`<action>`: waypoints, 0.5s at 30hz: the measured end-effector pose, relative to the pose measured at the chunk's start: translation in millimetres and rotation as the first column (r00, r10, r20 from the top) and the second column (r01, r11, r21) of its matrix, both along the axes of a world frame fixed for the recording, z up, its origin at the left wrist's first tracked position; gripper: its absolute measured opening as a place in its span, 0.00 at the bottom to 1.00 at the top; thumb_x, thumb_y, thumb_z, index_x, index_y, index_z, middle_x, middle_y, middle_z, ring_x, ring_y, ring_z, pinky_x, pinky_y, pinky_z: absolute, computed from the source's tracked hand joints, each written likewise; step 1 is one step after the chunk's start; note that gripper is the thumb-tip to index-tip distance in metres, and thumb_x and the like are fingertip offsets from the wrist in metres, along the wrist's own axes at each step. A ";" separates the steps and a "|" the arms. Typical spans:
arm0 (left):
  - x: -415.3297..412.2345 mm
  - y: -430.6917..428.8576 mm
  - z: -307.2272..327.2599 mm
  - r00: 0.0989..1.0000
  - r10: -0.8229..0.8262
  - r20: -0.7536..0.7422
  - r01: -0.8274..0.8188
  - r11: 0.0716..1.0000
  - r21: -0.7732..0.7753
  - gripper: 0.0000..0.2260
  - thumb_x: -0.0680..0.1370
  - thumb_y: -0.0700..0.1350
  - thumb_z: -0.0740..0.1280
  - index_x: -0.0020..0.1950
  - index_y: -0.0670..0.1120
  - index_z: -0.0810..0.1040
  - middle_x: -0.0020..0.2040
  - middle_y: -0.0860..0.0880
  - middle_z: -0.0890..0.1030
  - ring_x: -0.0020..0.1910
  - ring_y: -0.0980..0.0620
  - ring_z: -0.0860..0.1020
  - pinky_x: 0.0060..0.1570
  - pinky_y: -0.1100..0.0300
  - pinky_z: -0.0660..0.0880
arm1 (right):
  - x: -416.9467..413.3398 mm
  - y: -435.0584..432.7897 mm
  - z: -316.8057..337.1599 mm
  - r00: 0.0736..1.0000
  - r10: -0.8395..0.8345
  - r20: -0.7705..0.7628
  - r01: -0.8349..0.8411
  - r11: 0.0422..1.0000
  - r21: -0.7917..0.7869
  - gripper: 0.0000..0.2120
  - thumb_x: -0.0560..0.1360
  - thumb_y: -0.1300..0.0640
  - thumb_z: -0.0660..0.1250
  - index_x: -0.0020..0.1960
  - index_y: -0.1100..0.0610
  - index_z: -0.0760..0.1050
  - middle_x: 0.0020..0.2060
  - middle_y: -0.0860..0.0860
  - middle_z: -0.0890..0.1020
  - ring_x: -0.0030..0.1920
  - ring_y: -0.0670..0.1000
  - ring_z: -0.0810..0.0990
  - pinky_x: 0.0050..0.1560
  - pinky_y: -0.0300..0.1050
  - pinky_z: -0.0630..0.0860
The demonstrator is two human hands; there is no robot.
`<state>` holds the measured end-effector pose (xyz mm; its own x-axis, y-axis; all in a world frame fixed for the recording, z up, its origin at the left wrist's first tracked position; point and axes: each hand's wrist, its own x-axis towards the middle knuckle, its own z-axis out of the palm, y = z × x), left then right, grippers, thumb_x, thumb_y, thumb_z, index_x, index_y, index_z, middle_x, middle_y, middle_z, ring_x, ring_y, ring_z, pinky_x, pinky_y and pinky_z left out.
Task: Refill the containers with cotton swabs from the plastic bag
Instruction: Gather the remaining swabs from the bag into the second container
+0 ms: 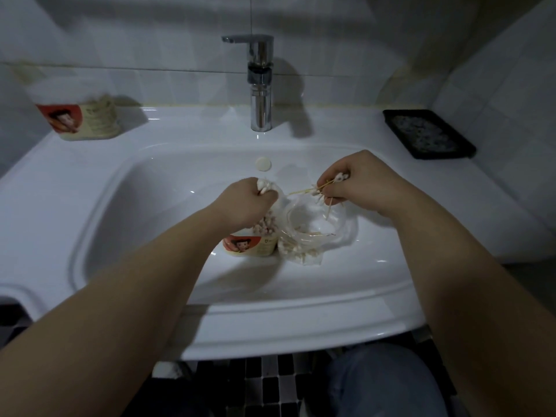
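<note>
Because the thin, pale-stemmed cotton swabs [302, 191] are light, stiff and likely to snap, take them mid-stem in loose bundles. Your right hand [358, 182] pinches a few above the crumpled clear plastic bag [319, 236], which lies in the white ceramic sink basin [150, 206]. Your left hand [243, 203] grips a bunch over the round labelled container [249, 246], touching the bag's left side. A second labelled container [90, 118] stands far left on the ledge.
</note>
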<state>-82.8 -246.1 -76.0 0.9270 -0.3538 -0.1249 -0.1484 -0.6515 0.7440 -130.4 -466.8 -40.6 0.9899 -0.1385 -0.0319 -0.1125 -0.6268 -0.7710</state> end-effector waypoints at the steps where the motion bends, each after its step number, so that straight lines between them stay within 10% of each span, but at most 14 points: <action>1: 0.6 0.7 0.5 0.999 0.014 0.033 -0.014 1.000 0.007 0.18 0.82 0.53 0.63 0.50 0.37 0.77 0.42 0.38 0.81 0.38 0.41 0.79 0.47 0.47 0.78 | -0.6 0.9 0.2 1.000 0.009 -0.006 -0.009 1.000 -0.003 0.09 0.72 0.69 0.73 0.44 0.56 0.86 0.34 0.54 0.87 0.38 0.51 0.88 0.50 0.47 0.85; 15: -5.7 -7.5 -1.3 0.988 -0.150 0.036 0.154 0.961 -0.231 0.04 0.78 0.42 0.73 0.47 0.41 0.81 0.39 0.49 0.87 0.37 0.56 0.85 0.40 0.62 0.80 | -5.6 16.1 1.0 0.989 0.145 -0.025 -0.144 0.989 0.027 0.09 0.73 0.68 0.74 0.45 0.55 0.86 0.34 0.48 0.86 0.39 0.49 0.87 0.43 0.36 0.81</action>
<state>-88.5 -253.6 -77.3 0.8613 -0.5080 -0.0062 -0.2473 -0.4298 0.8684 -136.0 -450.7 -39.6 0.9982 0.0070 -0.0601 -0.0429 -0.6186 -0.7845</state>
